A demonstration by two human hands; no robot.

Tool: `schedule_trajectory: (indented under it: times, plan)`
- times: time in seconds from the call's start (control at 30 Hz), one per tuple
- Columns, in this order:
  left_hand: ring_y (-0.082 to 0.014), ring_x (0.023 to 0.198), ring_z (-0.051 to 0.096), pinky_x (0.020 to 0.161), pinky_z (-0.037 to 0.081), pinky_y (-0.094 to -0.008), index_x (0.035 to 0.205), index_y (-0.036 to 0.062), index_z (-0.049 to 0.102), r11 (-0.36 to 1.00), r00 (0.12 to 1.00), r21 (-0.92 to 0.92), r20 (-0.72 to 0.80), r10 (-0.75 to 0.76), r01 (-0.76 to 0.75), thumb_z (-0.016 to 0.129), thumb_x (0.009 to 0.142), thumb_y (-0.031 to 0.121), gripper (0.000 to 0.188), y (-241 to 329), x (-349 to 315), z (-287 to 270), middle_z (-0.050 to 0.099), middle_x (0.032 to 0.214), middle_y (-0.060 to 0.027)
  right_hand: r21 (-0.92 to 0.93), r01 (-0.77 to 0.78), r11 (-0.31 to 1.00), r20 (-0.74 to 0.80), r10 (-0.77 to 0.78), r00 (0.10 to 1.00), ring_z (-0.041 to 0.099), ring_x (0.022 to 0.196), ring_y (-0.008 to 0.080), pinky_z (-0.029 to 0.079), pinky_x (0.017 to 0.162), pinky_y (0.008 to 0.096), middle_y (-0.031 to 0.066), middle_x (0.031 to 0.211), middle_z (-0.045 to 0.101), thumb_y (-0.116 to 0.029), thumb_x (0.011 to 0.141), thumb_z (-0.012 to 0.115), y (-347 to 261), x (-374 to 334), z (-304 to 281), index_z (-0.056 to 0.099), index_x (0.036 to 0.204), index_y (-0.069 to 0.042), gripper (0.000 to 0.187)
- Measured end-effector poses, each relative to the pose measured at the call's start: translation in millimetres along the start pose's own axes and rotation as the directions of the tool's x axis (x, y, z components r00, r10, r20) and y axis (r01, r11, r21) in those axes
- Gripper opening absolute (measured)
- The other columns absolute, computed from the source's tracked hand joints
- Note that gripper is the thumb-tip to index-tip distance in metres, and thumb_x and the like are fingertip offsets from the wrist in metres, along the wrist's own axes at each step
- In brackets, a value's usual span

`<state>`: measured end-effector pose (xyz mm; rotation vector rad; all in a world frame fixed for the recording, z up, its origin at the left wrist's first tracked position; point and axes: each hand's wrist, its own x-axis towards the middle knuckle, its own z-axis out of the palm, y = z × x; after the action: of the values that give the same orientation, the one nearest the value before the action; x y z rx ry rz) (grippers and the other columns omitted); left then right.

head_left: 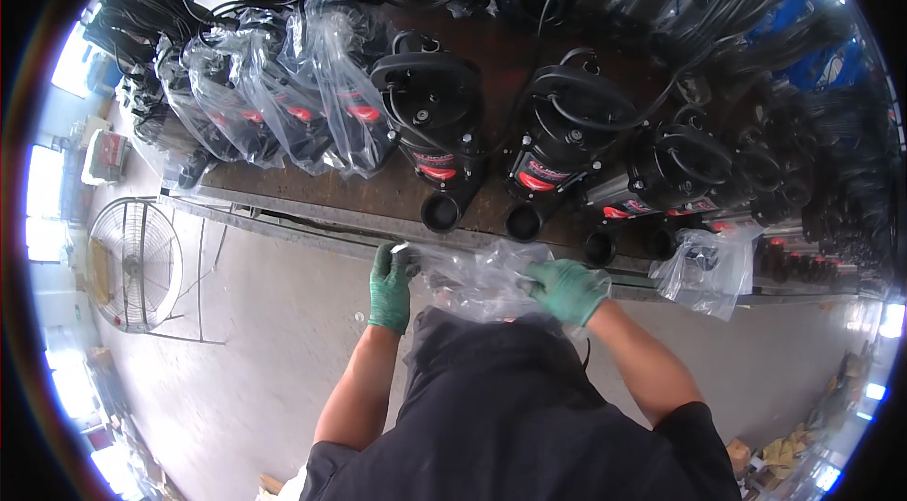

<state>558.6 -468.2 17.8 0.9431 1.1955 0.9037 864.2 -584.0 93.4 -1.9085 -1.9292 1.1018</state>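
A clear plastic bag [468,282] is stretched between my two gloved hands, just off the bench's near edge. My left hand [390,288], in a green glove with dark fingertips, pinches the bag's left end. At the other end, my right hand [567,291] in a green glove has its fingers closed on the plastic. Beyond the bag, a black submersible pump [425,104] with a top handle and red label stands unbagged, its round outlet facing me. A second bare pump [567,128] is to its right. Left of them, a pump in a clear bag [345,90] heads a row of several bagged ones.
More black pumps [680,161] line the bench [312,187] to the right. Another clear bag [709,265] hangs over its edge there. Coiled black cables [746,5] and blue bundles fill the back. A round floor fan [137,265] stands at left.
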Motion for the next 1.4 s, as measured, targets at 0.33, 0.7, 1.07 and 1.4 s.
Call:
schedule_trajectory:
  times: [0.33, 0.7, 1.07, 1.4]
  plan:
    - [-0.0168, 0.085, 0.063, 0.077, 0.053, -0.0314, 0.116, 0.0028, 0.063, 0.947, 0.993, 0.301, -0.072, -0.094, 0.111, 0.074, 0.09, 0.008, 0.029, -94, -9, -54, 0.067, 0.094, -0.0055, 0.987, 0.011, 0.162, -0.052, 0.253, 0.966, 0.056, 0.064, 0.0051, 0.046, 0.055, 0.0224, -0.0047, 0.081, 0.063, -0.034, 0.104, 0.067, -54, 31, 42, 0.071, 0.117, -0.007, 0.029]
    - [-0.0083, 0.077, 0.052, 0.069, 0.048, -0.0268, 0.137, 0.0097, 0.056, 0.958, 0.985, 0.287, 0.167, -0.032, -0.018, 0.058, 0.097, 0.012, 0.04, -16, -12, -45, 0.057, 0.087, 0.0019, 0.524, -0.356, 0.773, -0.054, 0.448, 0.893, 0.064, 0.075, 0.0148, 0.053, 0.07, 0.0335, 0.0059, 0.09, 0.069, -0.01, 0.101, 0.06, 31, 69, 92, 0.065, 0.128, -0.003, 0.028]
    - [-0.0182, 0.056, 0.061, 0.05, 0.051, -0.0353, 0.106, 0.0016, 0.071, 0.874, 0.978, 0.44, -0.087, -0.189, 0.208, 0.065, 0.1, 0.025, 0.025, -27, 34, -86, 0.068, 0.076, -0.0092, -0.518, 0.138, 0.844, -0.689, -0.508, 0.518, 0.045, 0.14, 0.0484, 0.038, 0.115, 0.0603, 0.0159, 0.15, 0.045, -0.027, 0.065, 0.092, -185, 113, -110, 0.06, 0.142, -0.021, 0.083]
    - [-0.0454, 0.094, 0.07, 0.085, 0.056, -0.0541, 0.101, 0.0053, 0.074, 0.546, 0.933, 0.816, 0.324, -0.157, -0.192, 0.066, 0.092, 0.045, 0.041, -24, 99, -71, 0.074, 0.093, -0.0233, -0.29, 0.037, 0.956, -0.615, -0.216, 0.758, 0.072, 0.06, 0.0243, 0.057, 0.06, 0.0346, 0.0105, 0.072, 0.073, -0.025, 0.079, 0.091, -223, 170, -152, 0.071, 0.087, -0.005, 0.029]
